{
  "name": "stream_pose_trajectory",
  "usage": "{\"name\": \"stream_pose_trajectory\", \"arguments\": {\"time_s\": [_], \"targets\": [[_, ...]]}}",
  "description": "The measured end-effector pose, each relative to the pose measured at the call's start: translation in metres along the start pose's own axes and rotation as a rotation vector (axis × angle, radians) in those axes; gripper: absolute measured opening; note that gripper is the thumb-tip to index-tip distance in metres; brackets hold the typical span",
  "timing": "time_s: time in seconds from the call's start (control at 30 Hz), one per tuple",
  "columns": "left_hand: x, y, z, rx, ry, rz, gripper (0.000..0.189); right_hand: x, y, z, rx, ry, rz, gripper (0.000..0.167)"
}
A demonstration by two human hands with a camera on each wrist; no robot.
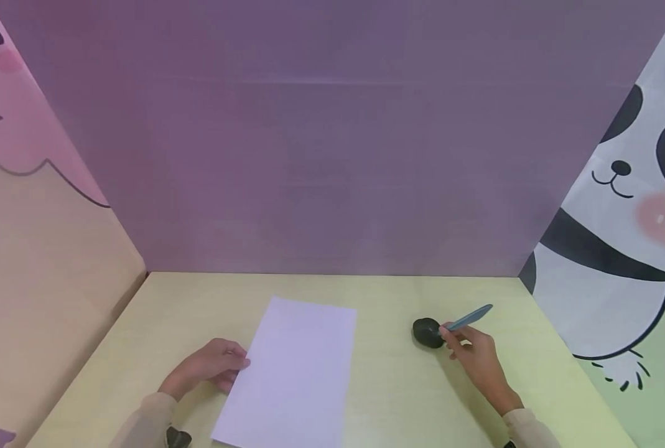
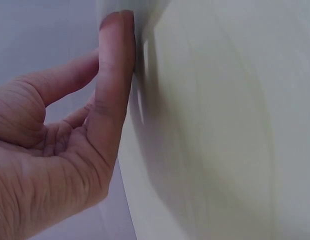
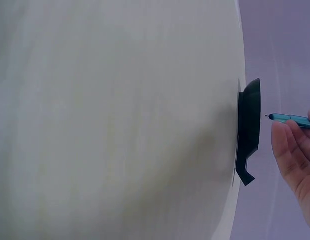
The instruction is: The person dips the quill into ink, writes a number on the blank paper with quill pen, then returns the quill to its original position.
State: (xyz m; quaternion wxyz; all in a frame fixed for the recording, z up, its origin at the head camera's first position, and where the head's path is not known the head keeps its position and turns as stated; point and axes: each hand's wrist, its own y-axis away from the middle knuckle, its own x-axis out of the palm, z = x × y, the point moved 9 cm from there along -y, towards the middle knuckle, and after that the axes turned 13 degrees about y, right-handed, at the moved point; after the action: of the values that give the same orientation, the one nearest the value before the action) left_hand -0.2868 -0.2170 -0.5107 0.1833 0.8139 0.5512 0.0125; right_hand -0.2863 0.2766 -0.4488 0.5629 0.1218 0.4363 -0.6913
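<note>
A white sheet of paper (image 1: 295,373) lies lengthwise on the table, left of its middle. My left hand (image 1: 214,364) pinches the left edge of it, thumb on top and fingers underneath; in the left wrist view, a fingertip of the left hand (image 2: 80,135) is tucked under the paper (image 2: 150,7). My right hand (image 1: 474,358) holds a slim blue-green pen (image 1: 470,317). Its thin dark tip points at a small rounded black object (image 1: 426,333) on the table. From the right wrist, this dark object (image 3: 249,120) shows a short angled tab, and a narrow gap separates it from the pen (image 3: 295,120).
The pale wooden table (image 1: 388,367) meets a plain purple backdrop (image 1: 332,155) at its far edge. A pink-and-beige printed panel (image 1: 35,249) stands along the left, a panda-printed panel (image 1: 612,261) along the right.
</note>
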Motion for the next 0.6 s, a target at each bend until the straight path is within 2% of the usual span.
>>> {"name": "stream_pose_trajectory", "arguments": {"time_s": [0.2,0.37,0.6], "targets": [[0.0,0.001,-0.003,-0.025,-0.007,-0.049,0.03,0.004,0.002,0.002,-0.011,-0.035,0.023,0.013],[0.006,0.003,0.001,-0.027,0.036,-0.047,0.034,0.005,-0.001,0.007,-0.033,-0.042,0.029,0.014],[0.017,0.001,0.001,-0.003,0.067,-0.025,0.041,0.004,-0.002,0.013,-0.092,-0.044,-0.051,0.008]]}}
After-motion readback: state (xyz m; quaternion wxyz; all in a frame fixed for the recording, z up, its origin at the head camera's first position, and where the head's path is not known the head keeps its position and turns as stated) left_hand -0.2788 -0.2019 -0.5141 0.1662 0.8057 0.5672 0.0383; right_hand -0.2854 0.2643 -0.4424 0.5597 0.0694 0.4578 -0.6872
